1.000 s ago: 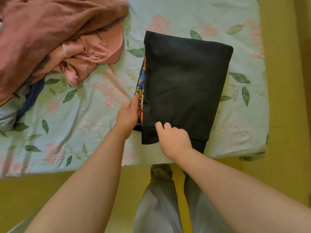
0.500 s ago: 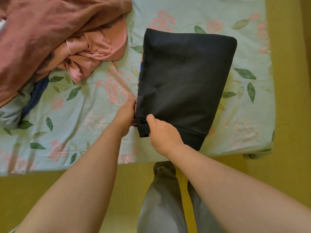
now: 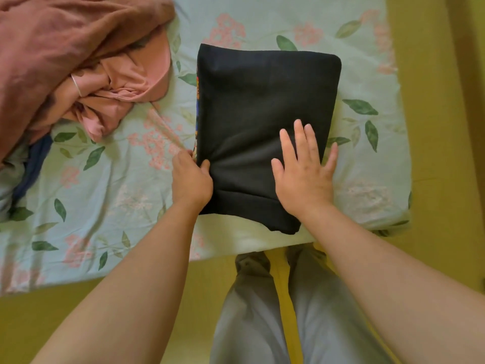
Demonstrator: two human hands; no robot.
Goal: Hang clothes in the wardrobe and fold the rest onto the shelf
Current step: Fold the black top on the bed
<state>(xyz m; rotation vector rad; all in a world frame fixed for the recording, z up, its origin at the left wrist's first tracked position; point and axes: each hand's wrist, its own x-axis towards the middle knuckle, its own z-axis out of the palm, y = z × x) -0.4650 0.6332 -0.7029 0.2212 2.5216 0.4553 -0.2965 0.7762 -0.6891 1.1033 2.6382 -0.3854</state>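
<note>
Folded black garment [image 3: 259, 101] flat on the bed [image 3: 110, 211], close to its near edge, right of a pink clothes heap [image 3: 65, 56]. Left grip [image 3: 193, 179] pinching the garment's near-left edge, thumb on top, fingers out of sight. Right grip [image 3: 304, 174] open, palm and spread fingers pressing flat on the near-right part. Probably smoothing the fold before a lift toward the shelf.

Risks from here:
- Lifting by the pinched edge alone, letting the layers slide and the fold fall open.
- Dragging nearer, tipping the near corner off the bed's edge.
- Pressing unevenly, setting creases into the soft cloth.
</note>
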